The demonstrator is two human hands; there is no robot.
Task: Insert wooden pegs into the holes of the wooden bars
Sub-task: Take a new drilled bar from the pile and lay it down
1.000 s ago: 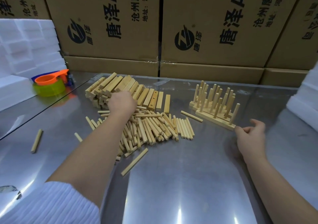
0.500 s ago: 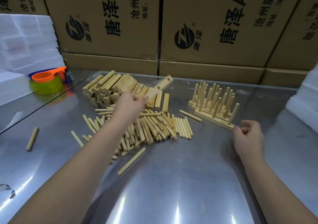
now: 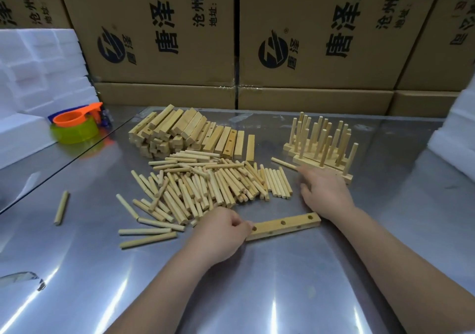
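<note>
Partly hidden, the bar (image 3: 285,226) end is pinched by left hand (image 3: 221,233) fingers (image 3: 241,224); right hand (image 3: 323,192) lies spread beside pegs (image 3: 213,187).

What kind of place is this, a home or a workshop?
Probably a factory or packing room: printed cartons stacked behind a steel worktable, white foam blocks, and heaps of wooden pegs and bars.

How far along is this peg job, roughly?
Done: several filled bars stand at the right, pegs upright. In hand: the left hand holds one end of an empty bar lying holes-up on the table, while the right hand sits beside the loose pegs. Left: a big stack of unfilled bars at the back.
</note>
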